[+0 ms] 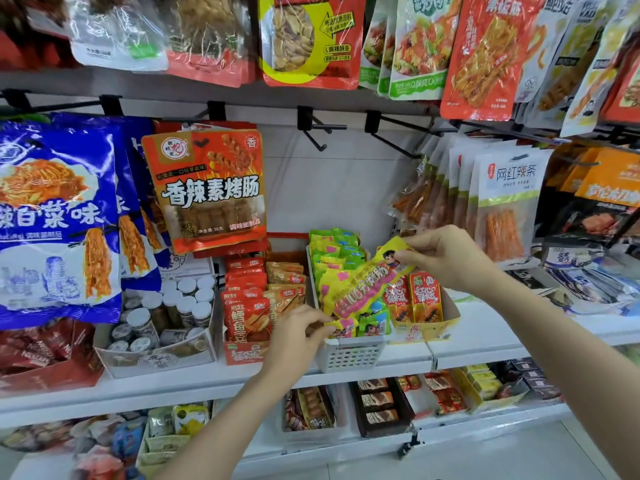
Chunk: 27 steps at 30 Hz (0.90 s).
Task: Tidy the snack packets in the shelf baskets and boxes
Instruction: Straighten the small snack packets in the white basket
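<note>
Taking the white perforated basket (349,355) as our landmark, we start at its left front corner, where our left hand (294,336) pinches the lower end of the long yellow sausage packet (369,287) between thumb and curled fingers. From there the packet runs diagonally up and to the right across the basket's top — its long axis slanting over the green and yellow packets (334,258) stacked inside. Above the basket's right rear side, our right hand (446,256) pinches the packet's upper end, fingers curled on the crimped edge.

So the packet is held at both ends, above the basket and skewed to its rows. We judge the next move needs the long axis turned to match them; the left hand is nearer the rim. Room is tight: a red box (244,351) touches the basket's left side, a yellow carton (433,327) the right — open space lies only above and towards us.
</note>
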Each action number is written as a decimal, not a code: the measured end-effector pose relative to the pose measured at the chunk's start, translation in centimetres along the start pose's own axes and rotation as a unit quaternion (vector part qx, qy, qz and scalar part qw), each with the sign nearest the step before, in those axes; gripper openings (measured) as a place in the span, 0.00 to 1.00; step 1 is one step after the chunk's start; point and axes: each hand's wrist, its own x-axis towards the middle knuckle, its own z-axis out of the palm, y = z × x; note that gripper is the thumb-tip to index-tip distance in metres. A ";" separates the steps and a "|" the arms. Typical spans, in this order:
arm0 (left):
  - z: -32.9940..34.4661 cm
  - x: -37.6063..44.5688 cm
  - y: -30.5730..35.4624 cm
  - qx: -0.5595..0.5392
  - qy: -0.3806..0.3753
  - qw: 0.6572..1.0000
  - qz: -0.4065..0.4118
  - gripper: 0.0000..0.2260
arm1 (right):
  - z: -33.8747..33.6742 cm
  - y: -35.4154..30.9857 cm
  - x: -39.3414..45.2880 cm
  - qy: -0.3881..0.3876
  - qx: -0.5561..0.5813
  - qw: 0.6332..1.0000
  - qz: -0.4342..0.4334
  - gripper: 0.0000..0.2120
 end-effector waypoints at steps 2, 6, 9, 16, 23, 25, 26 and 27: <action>-0.3 0.1 -0.1 -0.002 0.000 1.000 0.003 0.04 | 1.1 -0.1 0.2 -0.033 -0.042 0.999 -0.002 0.07; -0.4 0.5 -0.4 0.016 0.011 1.000 0.006 0.04 | 4.4 -1.2 0.6 -0.066 -0.087 0.992 -0.060 0.10; -0.3 0.5 -0.5 0.018 0.018 0.999 0.022 0.03 | 7.4 -1.8 0.8 -0.056 -0.098 0.993 -0.041 0.14; -0.1 0.7 -1.0 -0.011 0.016 0.997 0.068 0.02 | 8.6 -0.8 0.7 -0.073 -0.046 0.996 -0.009 0.06; 0.7 0.6 -1.4 -0.021 0.007 0.994 0.108 0.02 | 9.8 -0.5 0.0 -0.156 -0.049 0.986 0.021 0.08; 0.7 0.4 -1.6 -0.042 0.005 0.993 0.107 0.03 | 8.6 0.3 0.5 -0.112 0.005 0.992 0.053 0.09; 0.7 0.4 -1.7 -0.049 0.003 0.994 0.101 0.04 | 8.0 0.6 0.8 -0.086 0.002 0.995 0.052 0.08; 0.7 0.4 -1.8 -0.054 0.000 0.994 0.095 0.05 | 7.6 0.9 1.0 -0.070 -0.016 0.997 0.039 0.07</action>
